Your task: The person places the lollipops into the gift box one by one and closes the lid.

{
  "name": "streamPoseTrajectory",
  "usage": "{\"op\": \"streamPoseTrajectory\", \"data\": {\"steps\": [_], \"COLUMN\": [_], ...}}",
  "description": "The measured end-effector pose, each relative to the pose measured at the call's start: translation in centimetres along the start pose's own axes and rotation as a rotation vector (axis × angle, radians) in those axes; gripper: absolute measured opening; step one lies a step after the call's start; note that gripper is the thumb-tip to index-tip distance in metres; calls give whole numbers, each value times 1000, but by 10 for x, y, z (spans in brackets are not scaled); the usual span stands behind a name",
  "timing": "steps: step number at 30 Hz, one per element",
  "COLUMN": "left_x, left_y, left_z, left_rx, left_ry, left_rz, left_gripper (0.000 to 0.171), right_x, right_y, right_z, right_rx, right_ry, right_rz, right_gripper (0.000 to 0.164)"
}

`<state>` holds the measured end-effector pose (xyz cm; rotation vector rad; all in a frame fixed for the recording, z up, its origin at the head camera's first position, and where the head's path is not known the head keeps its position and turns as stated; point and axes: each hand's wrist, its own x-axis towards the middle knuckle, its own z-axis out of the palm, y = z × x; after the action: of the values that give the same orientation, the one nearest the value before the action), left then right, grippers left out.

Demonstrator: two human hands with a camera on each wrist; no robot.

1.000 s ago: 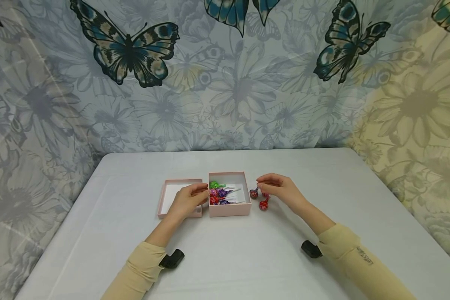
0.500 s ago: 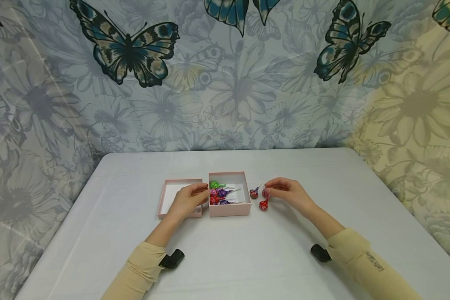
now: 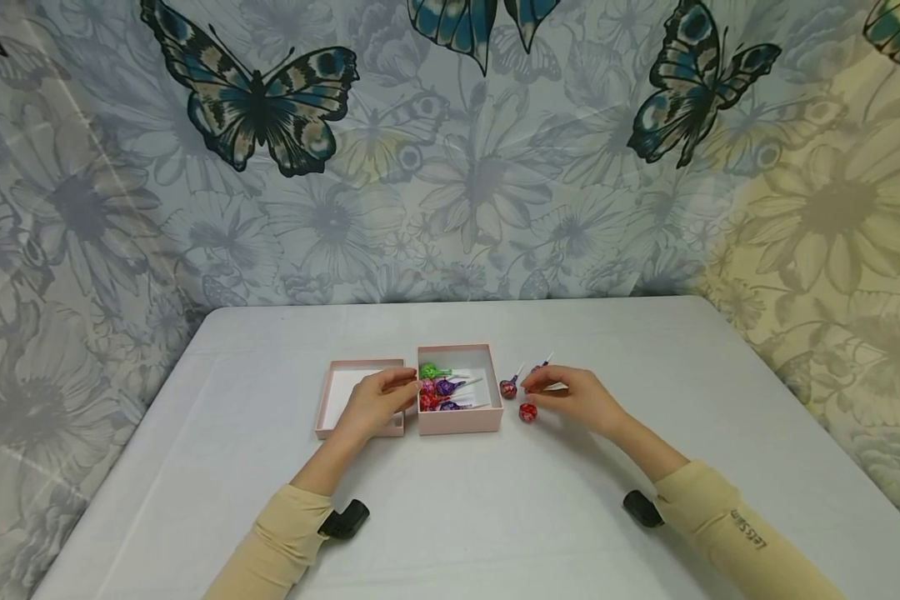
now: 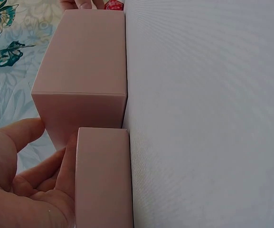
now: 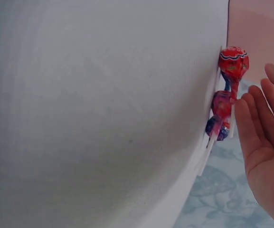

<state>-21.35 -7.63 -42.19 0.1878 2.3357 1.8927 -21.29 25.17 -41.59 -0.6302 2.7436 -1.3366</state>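
Observation:
My left hand [image 3: 377,400] rests against the left wall of an open pink box [image 3: 459,421], its fingertips right at the rim. In the left wrist view its fingers reach between the box and a pink lid [image 4: 103,180]. Several wrapped lollipops lie in the box, a green one [image 3: 430,369] and a purple one [image 3: 446,386] among them. Right of the box, my right hand [image 3: 577,400] is over loose lollipops, thumb and fingers apart. Its fingertips are beside the stick of a red lollipop [image 5: 234,61]; a pinkish-red one [image 5: 221,104] and a blue-purple one [image 5: 217,128] lie beyond.
The lid lies on the white table [image 3: 450,517], left of the box. A butterfly-print cloth [image 3: 480,208] hangs behind the table. Each wrist carries a black camera, the left one [image 3: 345,518] and the right one [image 3: 642,508] both low over the table.
My right hand has moved right and nearer to me, from above the back lollipops to beside the front red one. A back lollipop's stick now shows behind it. My left hand stays put.

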Motion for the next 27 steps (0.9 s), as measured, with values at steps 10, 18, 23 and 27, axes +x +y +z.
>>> {"op": "streamPoseTrajectory", "data": {"steps": [10, 18, 23, 27], "left_x": [1, 2, 1, 1], "left_y": [-1, -3, -1, -1], "left_z": [0, -1, -1, -2], "left_rx": [19, 2, 4, 8], "left_ry": [10, -3, -3, -6], "left_rz": [-5, 0, -7, -20], "left_gripper": [42, 41, 39, 40], "right_x": [-2, -3, -3, -3], "right_y": [1, 2, 1, 1], "right_z": [0, -1, 0, 0], "right_rx": [-116, -234, -255, -271], "right_ry": [-104, -179, -188, -183], "right_rz": [-109, -155, -178, -183], "right_gripper": [25, 29, 27, 27]}}
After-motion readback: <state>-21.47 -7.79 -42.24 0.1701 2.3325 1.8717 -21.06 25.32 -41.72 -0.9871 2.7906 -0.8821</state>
